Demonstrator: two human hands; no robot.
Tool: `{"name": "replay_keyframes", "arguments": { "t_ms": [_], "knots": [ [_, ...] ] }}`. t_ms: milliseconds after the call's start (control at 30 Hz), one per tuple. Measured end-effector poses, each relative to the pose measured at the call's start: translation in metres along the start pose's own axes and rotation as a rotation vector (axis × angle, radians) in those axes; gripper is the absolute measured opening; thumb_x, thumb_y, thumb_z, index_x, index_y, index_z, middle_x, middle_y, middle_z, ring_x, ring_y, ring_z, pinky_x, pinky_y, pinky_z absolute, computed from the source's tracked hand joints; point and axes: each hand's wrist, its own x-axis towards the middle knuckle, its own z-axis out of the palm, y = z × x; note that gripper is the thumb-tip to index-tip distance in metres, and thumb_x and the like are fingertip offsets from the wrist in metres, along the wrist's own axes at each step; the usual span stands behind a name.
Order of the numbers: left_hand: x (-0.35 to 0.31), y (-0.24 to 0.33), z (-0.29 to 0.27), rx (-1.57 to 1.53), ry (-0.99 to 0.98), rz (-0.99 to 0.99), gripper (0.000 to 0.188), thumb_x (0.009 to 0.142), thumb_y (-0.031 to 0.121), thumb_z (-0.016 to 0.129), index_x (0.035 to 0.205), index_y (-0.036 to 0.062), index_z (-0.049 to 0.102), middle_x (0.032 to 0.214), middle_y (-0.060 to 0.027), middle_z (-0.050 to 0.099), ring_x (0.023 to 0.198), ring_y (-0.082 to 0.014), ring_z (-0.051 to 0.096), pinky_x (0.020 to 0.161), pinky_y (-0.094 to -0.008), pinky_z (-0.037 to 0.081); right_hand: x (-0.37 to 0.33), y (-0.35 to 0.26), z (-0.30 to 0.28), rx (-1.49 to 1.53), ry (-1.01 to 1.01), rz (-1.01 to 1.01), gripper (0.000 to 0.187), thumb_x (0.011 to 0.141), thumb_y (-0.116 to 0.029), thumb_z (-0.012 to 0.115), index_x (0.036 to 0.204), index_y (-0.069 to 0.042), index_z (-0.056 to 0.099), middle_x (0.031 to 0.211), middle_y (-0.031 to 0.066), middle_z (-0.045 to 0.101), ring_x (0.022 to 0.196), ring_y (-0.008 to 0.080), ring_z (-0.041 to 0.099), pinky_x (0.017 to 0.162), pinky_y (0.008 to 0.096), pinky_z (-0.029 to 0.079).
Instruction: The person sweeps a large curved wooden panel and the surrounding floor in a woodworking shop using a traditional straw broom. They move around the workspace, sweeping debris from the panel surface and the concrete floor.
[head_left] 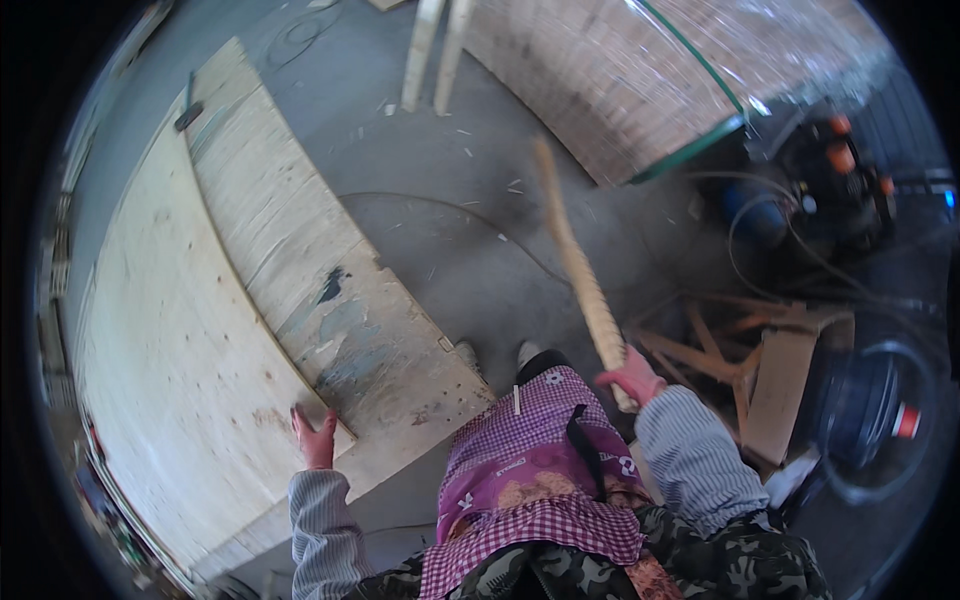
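Note:
My right hand, in a pink glove, is wrapped round the lower end of a long tan stick with spiral ridges. The stick slants up and away over the floor, its far tip smeared by motion. My left hand, also gloved in pink, rests on the near edge of a pale plywood sheet, its fingers and thumb spread apart. That sheet lies on a second, stained wooden board, whose right part shows bare with dark and grey-blue patches.
A hammer-like tool lies at the boards' far end. A film-wrapped stack of sheets stands far right. A compressor-like machine, a cardboard piece and a blue water jug are at right. A hose crosses the floor.

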Motion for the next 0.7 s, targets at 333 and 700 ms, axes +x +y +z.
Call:
{"name": "replay_keyframes", "arguments": {
  "t_ms": [333,700],
  "knots": [
    [-0.022,0.232,0.121,0.161,0.047,-0.117,0.112,0.066,0.050,0.077,0.148,0.0067,0.014,0.153,-0.0231,0.008,0.140,-0.0426,0.007,0.113,-0.0504,0.011,0.176,-0.066,-0.093,0.771,-0.444,0.412,0.011,0.083,-0.016,0.062,0.075,-0.009,0.057,0.059,0.0020,0.057,0.045,0.0145,0.055,0.040,0.0270,0.043],
    [0.040,0.304,0.152,0.241,-0.080,-0.678,0.136,0.062,0.045,0.082,0.145,0.0177,-0.021,0.152,-0.0228,-0.015,0.138,-0.0493,-0.008,0.110,-0.0601,0.005,0.263,-0.357,-0.054,0.364,-0.853,0.194,0.017,0.085,-0.021,0.063,0.076,-0.009,0.056,0.056,0.0016,0.057,0.041,0.0142,0.055,0.038,0.0238,0.047]
  ]
}}
